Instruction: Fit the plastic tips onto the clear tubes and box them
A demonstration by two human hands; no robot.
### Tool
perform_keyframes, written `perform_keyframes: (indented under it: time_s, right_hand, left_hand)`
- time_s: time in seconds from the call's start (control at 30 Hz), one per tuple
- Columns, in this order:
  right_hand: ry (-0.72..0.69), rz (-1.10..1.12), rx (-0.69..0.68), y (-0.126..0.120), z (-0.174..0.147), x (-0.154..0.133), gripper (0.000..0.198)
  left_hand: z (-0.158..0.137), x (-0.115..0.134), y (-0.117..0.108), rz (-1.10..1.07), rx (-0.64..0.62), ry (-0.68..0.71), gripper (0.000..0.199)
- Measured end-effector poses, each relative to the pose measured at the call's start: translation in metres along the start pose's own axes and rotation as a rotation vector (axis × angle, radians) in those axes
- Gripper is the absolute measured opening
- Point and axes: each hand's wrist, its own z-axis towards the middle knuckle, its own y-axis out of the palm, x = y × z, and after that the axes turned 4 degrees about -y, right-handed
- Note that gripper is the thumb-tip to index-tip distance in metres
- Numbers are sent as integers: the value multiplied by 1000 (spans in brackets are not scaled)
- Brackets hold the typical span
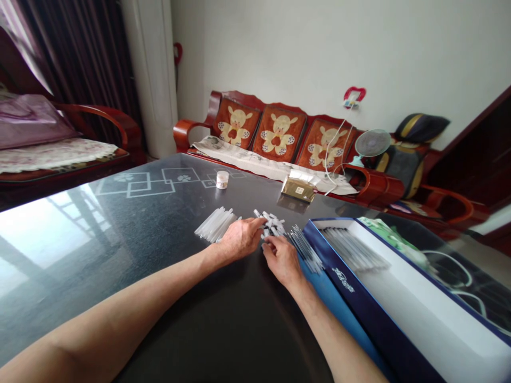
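My left hand (pixel 242 237) is at the near left edge of a pile of small white plastic pieces (pixel 274 222), its index finger reaching over them and the other fingers curled. Just to the right, my right hand (pixel 282 258) is closed in a pinch at the pile's near side. Whatever either hand holds is hidden by the fingers or too small to name. Translucent white plastic tubes (pixel 216 223) lie in a bundle left of my left hand. Thin, dark-tipped pen refills (pixel 305 250) lie beside my right hand, against a blue box.
The long blue box (pixel 403 340) with white inside stands at right, holding a row of clear pens (pixel 353 249). A small round tub (pixel 222 180) and a tissue pack (pixel 298 189) stand farther back on the dark glossy table (pixel 159 234). Beyond is a wooden sofa (pixel 194 130).
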Motion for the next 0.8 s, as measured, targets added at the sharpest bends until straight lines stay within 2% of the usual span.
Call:
perform_keyframes:
  time_s: [0.13, 0.23, 0.3, 0.43, 0.53, 0.8]
  right_hand:
    - [3, -13, -32, 3, -1, -5, 8]
    - [54, 125, 13, 2, 0, -5, 6]
    - [157, 289, 50, -1, 1, -4, 4]
    - [492, 814, 99, -4, 4, -4, 22]
    - [580, 1061, 112, -4, 5, -5, 28]
    - [558, 1026, 101, -2, 4, -8, 25]
  left_hand:
    - [0, -2, 1, -66, -10, -17, 32]
    - [0, -1, 2, -90, -5, -32, 27]
    - [0, -1, 2, -98, -8, -24, 25]
    - [-1, 1, 4, -96, -39, 22, 24]
    - [-3, 2, 5, -84, -73, 16, 25]
    - [-5, 4, 4, -79, -116, 17, 25]
